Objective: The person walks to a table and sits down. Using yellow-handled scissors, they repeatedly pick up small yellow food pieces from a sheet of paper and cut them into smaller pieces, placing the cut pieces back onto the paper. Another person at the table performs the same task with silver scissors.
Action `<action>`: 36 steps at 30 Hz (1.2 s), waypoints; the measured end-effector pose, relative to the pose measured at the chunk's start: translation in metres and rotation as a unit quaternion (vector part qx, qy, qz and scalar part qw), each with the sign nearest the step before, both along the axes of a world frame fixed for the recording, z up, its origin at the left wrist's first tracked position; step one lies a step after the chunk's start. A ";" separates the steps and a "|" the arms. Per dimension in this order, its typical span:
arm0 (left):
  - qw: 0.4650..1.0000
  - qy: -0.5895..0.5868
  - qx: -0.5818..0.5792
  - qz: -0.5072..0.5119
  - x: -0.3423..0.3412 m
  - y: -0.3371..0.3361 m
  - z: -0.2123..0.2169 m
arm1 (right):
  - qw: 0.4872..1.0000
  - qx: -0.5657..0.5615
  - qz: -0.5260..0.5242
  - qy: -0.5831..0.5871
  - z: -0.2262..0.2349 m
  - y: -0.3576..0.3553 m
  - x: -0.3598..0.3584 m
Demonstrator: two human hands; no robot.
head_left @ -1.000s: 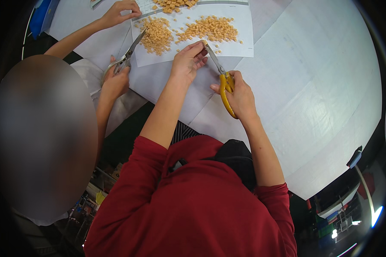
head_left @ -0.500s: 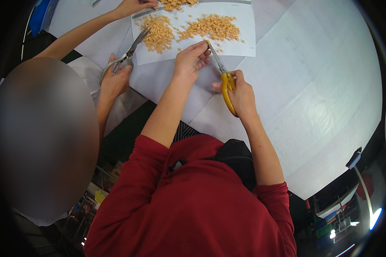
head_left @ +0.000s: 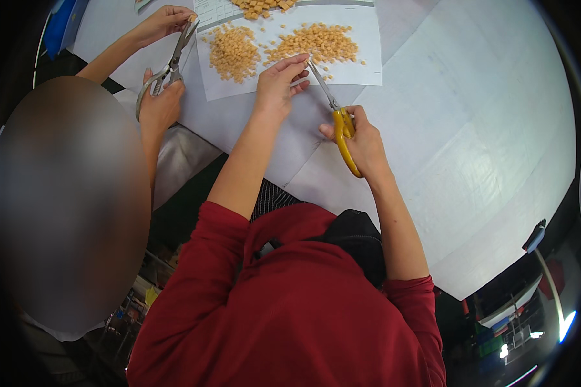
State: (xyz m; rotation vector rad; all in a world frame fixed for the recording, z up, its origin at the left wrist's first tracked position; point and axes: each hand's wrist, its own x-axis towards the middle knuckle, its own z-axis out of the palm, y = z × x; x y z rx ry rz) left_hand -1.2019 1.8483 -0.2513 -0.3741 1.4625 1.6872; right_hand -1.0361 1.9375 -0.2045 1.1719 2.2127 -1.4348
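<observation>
My left hand is pinched at the fingertips around a small tan piece, mostly hidden by the fingers. Yellow-handled scissors are in my right hand. Their blade tips meet the piece at my left fingertips; whether the blades are parted is too small to tell. Just beyond, a white paper sheet carries a heap of small tan cubes on the left and a wider spread of similar cubes on the right. Larger tan pieces lie at the top edge.
At my left, a co-worker's hand holds a tan piece at the tips of grey scissors, gripped in their other hand. A blue bin stands far left. The white-covered table stretches right, its edge curving near a clamped pole.
The co-worker's far hand has come back left from the larger pieces to their scissors, which have shifted up and left. My hands have moved only slightly, my left one a little leftward.
</observation>
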 end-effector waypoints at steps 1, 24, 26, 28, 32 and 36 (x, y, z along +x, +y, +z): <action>1.000 0.010 0.002 -0.017 -0.001 -0.002 0.000 | 1.000 -0.012 0.007 -0.005 0.003 0.001 -0.001; 0.782 0.527 -0.215 -0.256 -0.008 0.012 -0.015 | 0.996 0.058 -0.051 -0.034 -0.004 0.026 0.000; 0.751 0.565 -0.229 -0.253 -0.003 0.015 -0.019 | 0.997 0.037 -0.049 -0.051 0.000 0.030 0.000; 0.717 0.602 -0.243 -0.254 0.001 0.015 -0.020 | 0.996 0.050 -0.070 -0.038 -0.003 0.028 0.003; 0.642 0.682 -0.249 -0.246 0.004 0.014 -0.021 | 0.996 0.042 -0.066 -0.043 0.001 0.023 0.007; 0.635 0.693 -0.239 -0.244 0.002 0.013 -0.020 | 0.997 0.024 -0.056 -0.037 0.006 0.017 0.009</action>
